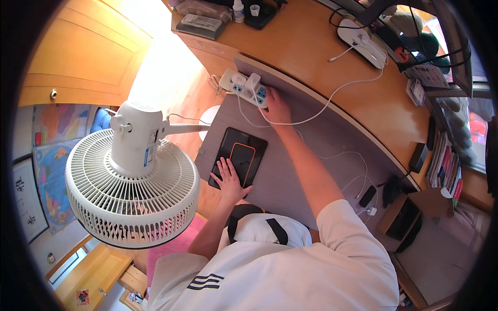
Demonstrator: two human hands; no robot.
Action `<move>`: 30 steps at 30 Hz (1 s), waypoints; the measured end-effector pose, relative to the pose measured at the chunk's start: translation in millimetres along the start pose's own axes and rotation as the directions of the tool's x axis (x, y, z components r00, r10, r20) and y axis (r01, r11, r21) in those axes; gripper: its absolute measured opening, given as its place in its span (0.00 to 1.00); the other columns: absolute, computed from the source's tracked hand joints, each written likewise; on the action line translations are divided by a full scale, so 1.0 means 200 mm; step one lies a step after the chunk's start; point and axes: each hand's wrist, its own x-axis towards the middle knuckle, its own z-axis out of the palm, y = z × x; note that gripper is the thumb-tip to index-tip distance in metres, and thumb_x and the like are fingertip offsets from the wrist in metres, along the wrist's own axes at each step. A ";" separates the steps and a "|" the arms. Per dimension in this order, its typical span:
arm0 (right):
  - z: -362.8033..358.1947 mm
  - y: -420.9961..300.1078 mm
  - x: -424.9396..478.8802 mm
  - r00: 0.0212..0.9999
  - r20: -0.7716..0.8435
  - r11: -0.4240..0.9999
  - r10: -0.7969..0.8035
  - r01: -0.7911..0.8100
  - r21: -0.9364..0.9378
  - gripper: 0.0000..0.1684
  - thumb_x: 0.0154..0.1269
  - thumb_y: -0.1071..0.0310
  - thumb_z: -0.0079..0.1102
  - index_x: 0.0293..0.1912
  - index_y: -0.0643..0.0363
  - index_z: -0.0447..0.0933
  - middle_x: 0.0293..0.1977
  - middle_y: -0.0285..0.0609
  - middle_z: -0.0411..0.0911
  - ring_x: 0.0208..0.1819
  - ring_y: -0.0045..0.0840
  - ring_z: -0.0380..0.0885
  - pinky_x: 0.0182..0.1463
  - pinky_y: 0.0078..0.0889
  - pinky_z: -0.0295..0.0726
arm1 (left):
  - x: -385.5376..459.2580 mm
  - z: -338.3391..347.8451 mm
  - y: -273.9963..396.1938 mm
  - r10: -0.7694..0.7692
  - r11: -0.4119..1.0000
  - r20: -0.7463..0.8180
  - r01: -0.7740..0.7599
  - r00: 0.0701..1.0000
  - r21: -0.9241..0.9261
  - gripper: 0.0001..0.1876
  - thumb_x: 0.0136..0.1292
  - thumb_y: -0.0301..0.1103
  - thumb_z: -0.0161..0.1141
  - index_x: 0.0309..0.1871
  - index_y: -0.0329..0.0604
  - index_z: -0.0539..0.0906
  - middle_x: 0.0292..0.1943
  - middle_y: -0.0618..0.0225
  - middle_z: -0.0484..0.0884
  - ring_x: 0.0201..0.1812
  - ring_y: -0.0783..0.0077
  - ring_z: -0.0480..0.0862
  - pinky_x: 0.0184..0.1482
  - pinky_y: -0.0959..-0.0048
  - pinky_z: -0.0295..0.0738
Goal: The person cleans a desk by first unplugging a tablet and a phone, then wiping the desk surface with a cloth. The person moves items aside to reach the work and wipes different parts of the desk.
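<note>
My left hand (229,182) lies flat with spread fingers on a black tablet (224,145) and the near left edge of a phone with an orange rim (244,157). The phone rests on the tablet, which lies tilted on a grey desk surface (288,171). At the back edge, my right hand (277,105) grips the right end of a white power strip (255,100) with blue sockets. White chargers (253,81) are plugged into it. A white cable (311,119) passes over the right wrist; part of the grip is hidden.
A large white fan (134,171) stands close on the left. Behind the desk runs a raised wooden shelf (311,58) with a white device (362,42). Cables, a charger (372,211) and an open cardboard box (398,217) lie to the right. Books (445,163) stand beyond.
</note>
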 end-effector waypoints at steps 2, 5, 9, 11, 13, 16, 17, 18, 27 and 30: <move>0.02 0.04 0.00 0.998 -0.037 0.997 -0.050 0.047 -0.067 0.46 0.51 0.57 0.75 0.68 0.61 0.66 0.64 0.49 0.69 0.59 0.45 0.75 0.61 0.47 0.76 | 0.00 0.01 0.00 -0.007 1.000 -0.004 0.007 1.000 0.021 0.78 0.37 0.61 0.80 0.78 0.28 0.35 0.80 0.41 0.33 0.81 0.43 0.33 0.70 0.24 0.34; 0.07 0.07 -0.04 0.982 -0.167 0.990 -0.091 0.072 -0.120 0.45 0.51 0.56 0.75 0.67 0.58 0.69 0.62 0.46 0.71 0.57 0.42 0.76 0.58 0.45 0.76 | 0.02 0.01 0.01 -0.018 0.999 -0.008 0.019 1.000 0.032 0.79 0.36 0.61 0.80 0.78 0.28 0.35 0.80 0.41 0.33 0.81 0.43 0.33 0.71 0.25 0.36; 0.08 0.08 -0.14 0.966 -0.251 0.983 0.063 -0.105 -0.154 0.44 0.49 0.54 0.76 0.67 0.48 0.72 0.55 0.43 0.72 0.57 0.36 0.75 0.56 0.45 0.74 | 0.06 -0.03 0.02 -0.039 0.998 0.009 0.039 0.999 0.052 0.80 0.34 0.59 0.82 0.79 0.29 0.36 0.80 0.42 0.33 0.81 0.44 0.35 0.71 0.26 0.38; 0.06 0.08 -0.14 0.970 -0.224 0.981 0.100 -0.134 -0.142 0.42 0.49 0.54 0.77 0.65 0.45 0.74 0.54 0.42 0.72 0.57 0.34 0.74 0.55 0.44 0.73 | 0.10 -0.04 0.04 -0.050 0.998 0.003 0.050 0.999 0.041 0.80 0.32 0.58 0.83 0.79 0.30 0.35 0.80 0.43 0.33 0.81 0.45 0.35 0.71 0.26 0.39; 0.04 0.08 -0.14 0.973 -0.185 0.984 0.138 -0.156 -0.084 0.41 0.49 0.54 0.77 0.64 0.45 0.75 0.53 0.41 0.72 0.57 0.34 0.74 0.55 0.45 0.73 | 0.14 -0.07 0.05 -0.055 0.998 -0.003 0.056 0.998 0.039 0.81 0.31 0.57 0.84 0.79 0.32 0.35 0.81 0.45 0.34 0.82 0.46 0.36 0.71 0.26 0.40; 0.01 0.10 -0.15 0.979 -0.149 0.990 0.137 -0.133 0.037 0.37 0.50 0.57 0.76 0.62 0.49 0.77 0.55 0.42 0.73 0.57 0.36 0.74 0.57 0.46 0.73 | 0.21 -0.10 0.07 -0.060 0.998 -0.019 0.060 0.998 0.035 0.82 0.30 0.56 0.84 0.80 0.35 0.34 0.81 0.47 0.34 0.82 0.47 0.37 0.70 0.25 0.42; -0.01 0.12 -0.18 0.980 -0.168 0.993 0.108 -0.100 0.055 0.35 0.52 0.58 0.75 0.60 0.50 0.78 0.55 0.42 0.73 0.57 0.37 0.75 0.58 0.46 0.74 | 0.25 -0.12 0.09 -0.058 0.998 -0.028 0.059 0.998 0.031 0.82 0.30 0.56 0.84 0.80 0.36 0.34 0.81 0.47 0.35 0.82 0.47 0.37 0.70 0.25 0.43; -0.02 0.12 -0.22 0.980 -0.183 0.995 0.074 -0.061 0.073 0.32 0.53 0.60 0.75 0.59 0.52 0.79 0.56 0.43 0.73 0.57 0.38 0.75 0.58 0.46 0.74 | 0.28 -0.13 0.09 -0.062 0.998 -0.037 0.063 0.997 0.024 0.82 0.30 0.56 0.85 0.80 0.36 0.34 0.81 0.48 0.35 0.82 0.47 0.37 0.70 0.25 0.43; -0.30 0.12 -1.10 0.964 -0.055 0.926 0.261 -0.234 0.297 0.18 0.62 0.67 0.68 0.51 0.58 0.83 0.56 0.45 0.75 0.57 0.40 0.76 0.61 0.42 0.75 | 0.55 -0.22 0.10 -0.019 0.999 -0.059 0.021 0.998 0.037 0.83 0.30 0.57 0.85 0.80 0.40 0.30 0.81 0.50 0.32 0.82 0.47 0.34 0.69 0.23 0.43; -0.37 0.12 -1.41 0.960 -0.024 0.942 0.281 -0.270 0.201 0.16 0.61 0.67 0.68 0.50 0.55 0.84 0.53 0.44 0.77 0.54 0.40 0.77 0.59 0.42 0.75 | 0.58 -0.21 0.12 -0.014 1.000 -0.059 0.015 0.998 0.015 0.84 0.29 0.57 0.85 0.80 0.39 0.29 0.82 0.50 0.31 0.81 0.45 0.33 0.69 0.23 0.41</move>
